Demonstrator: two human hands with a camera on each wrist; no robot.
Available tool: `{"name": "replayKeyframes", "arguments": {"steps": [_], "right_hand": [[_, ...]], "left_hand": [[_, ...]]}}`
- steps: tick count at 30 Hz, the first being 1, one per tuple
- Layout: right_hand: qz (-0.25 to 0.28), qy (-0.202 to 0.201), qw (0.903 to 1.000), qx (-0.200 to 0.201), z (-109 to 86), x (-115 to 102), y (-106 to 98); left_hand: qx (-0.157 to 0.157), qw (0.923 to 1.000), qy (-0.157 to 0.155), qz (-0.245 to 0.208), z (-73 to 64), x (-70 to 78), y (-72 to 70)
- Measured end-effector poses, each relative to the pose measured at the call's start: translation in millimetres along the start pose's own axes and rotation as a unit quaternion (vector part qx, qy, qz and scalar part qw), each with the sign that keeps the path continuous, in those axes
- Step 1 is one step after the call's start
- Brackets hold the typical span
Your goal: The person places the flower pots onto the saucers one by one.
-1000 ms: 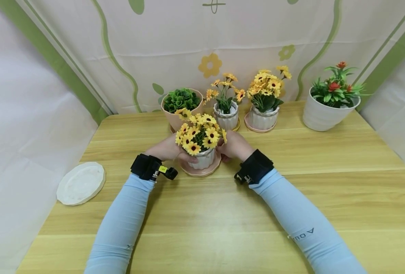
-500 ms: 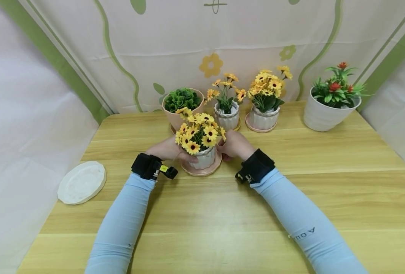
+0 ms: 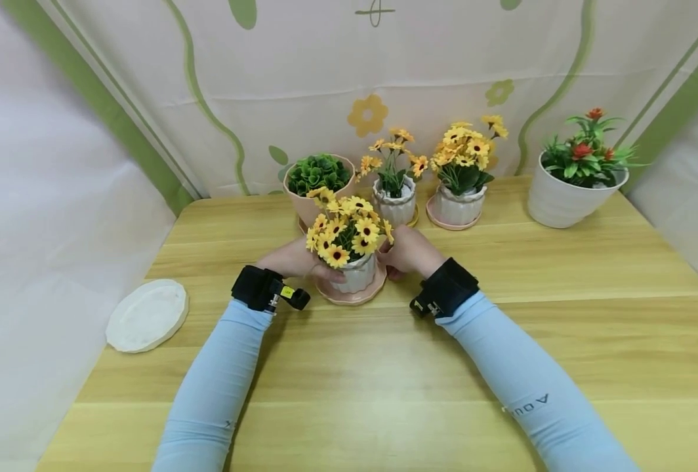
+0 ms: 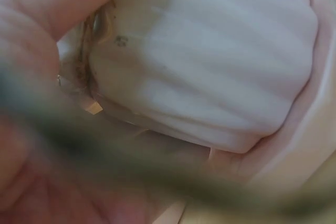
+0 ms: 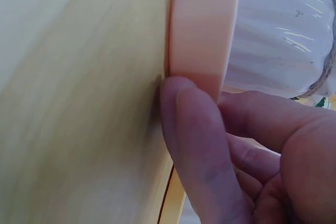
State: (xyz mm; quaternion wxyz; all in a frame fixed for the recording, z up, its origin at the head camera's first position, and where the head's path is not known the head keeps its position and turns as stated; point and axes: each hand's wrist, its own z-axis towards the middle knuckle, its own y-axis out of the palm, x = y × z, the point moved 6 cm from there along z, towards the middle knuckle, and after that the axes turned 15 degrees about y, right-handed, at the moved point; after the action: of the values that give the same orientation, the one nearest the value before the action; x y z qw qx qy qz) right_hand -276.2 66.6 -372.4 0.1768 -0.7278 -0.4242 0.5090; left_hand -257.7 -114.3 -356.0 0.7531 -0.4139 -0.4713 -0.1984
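A white ribbed flowerpot [image 3: 357,275] with yellow daisy-like flowers [image 3: 349,229] stands on a pink saucer [image 3: 351,299] near the middle of the table. From its left side my left hand [image 3: 297,259] grips the pot, the thumb across its front. In the left wrist view the pot's ribbed wall [image 4: 226,66] fills most of the picture, with twine round its rim. On the right, my right hand [image 3: 412,253] pinches the saucer's edge. The right wrist view has the thumb and a finger of that right hand [image 5: 210,145] at the pink rim [image 5: 202,30], which rests on the table.
Behind stand a peach pot of green leaves [image 3: 304,206], a small white pot of orange flowers [image 3: 395,203], another yellow-flowered pot [image 3: 456,204] on a pink saucer, and a larger white pot [image 3: 567,200] with red flowers. A white saucer [image 3: 148,316] lies at the table's left edge.
The head view has shifted slightly, so everything appears a little farther right. Both hands keep their hold on the pot and saucer, with no clear movement over the table.
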Motion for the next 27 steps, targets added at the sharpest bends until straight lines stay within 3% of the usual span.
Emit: {"name": "replayKeyframes", "arguments": {"steps": [13,19,23,27], "right_hand": [[-0.016,-0.001,0.9998,0.007,-0.1,-1.9,-1.7],[-0.017,-0.007,0.9998,0.011,0.4,-1.8,-0.7],[-0.01,-0.015,0.9998,0.012,0.9,-1.3,0.0],[-0.003,-0.015,0.9998,0.012,1.6,-0.3,0.1]], "left_hand": [[0.0,0.9999,-0.012,0.003,-1.4,1.7,-0.4],[-0.015,0.999,-0.014,0.04,-4.2,1.4,-4.2],[-0.018,0.9946,-0.05,0.089,-10.6,1.3,-13.9],[-0.004,0.9863,-0.11,0.122,-21.6,2.8,-29.2]]}}
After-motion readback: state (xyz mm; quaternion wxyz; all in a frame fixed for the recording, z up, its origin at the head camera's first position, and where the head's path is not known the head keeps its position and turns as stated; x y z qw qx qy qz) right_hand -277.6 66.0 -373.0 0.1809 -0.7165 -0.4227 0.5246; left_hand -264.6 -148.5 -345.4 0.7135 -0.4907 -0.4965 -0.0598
